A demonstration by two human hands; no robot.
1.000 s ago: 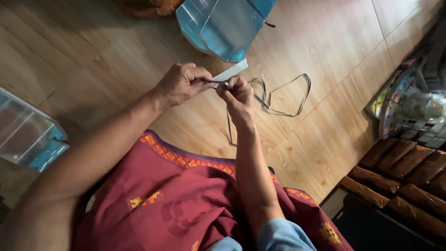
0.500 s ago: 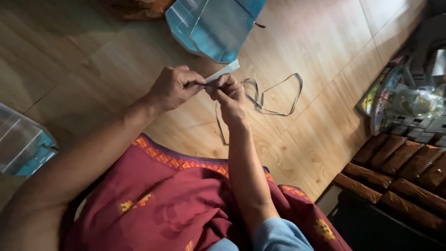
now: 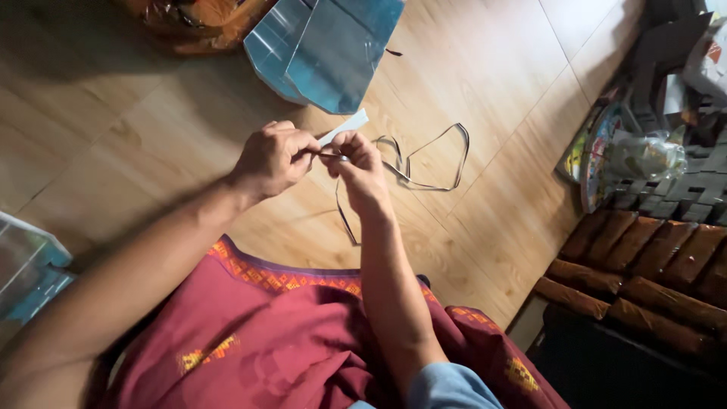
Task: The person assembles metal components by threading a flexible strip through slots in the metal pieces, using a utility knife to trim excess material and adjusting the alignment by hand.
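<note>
Since 1 s ago: both hands have shifted a bit left and lower in view, and the white strip now sticks out shorter past the knuckles; the view itself has tipped, so the blue panel sits higher up.

Left hand (image 3: 274,157) & right hand (image 3: 357,168) meet over the light wooden plank floor (image 3: 151,129), fingertips touching. Left fingers are curled closed, pinching one end of a thin flat white strip (image 3: 344,126) w/ thumb against forefinger. Right fingers (image 3: 350,145) are closed on the same strip from the other side. What exactly sits between the two pinches is too small to tell. The strip pokes up and right from the hands, tilted, held above the floor, its free end pointing toward the shiny blue folded plastic panel (image 3: 333,49) lying near the top of view.

A thin dark looped band (image 3: 424,163) lies on the floor just right of the right hand; one tail runs down under the right wrist. Can't tell if it joins what the hands hold.

Person's lap: dark red cloth w/ orange patterned border (image 3: 288,341), low centre. Clear plastic box w/ blue edge (image 3: 26,273) at far left. Brown padded tufted seat (image 3: 644,273) at right, w/ a pile of plastic-wrapped clutter (image 3: 644,155) above it. Orange-brown crinkled bag (image 3: 197,19) top left, touching the blue panel.
</note>
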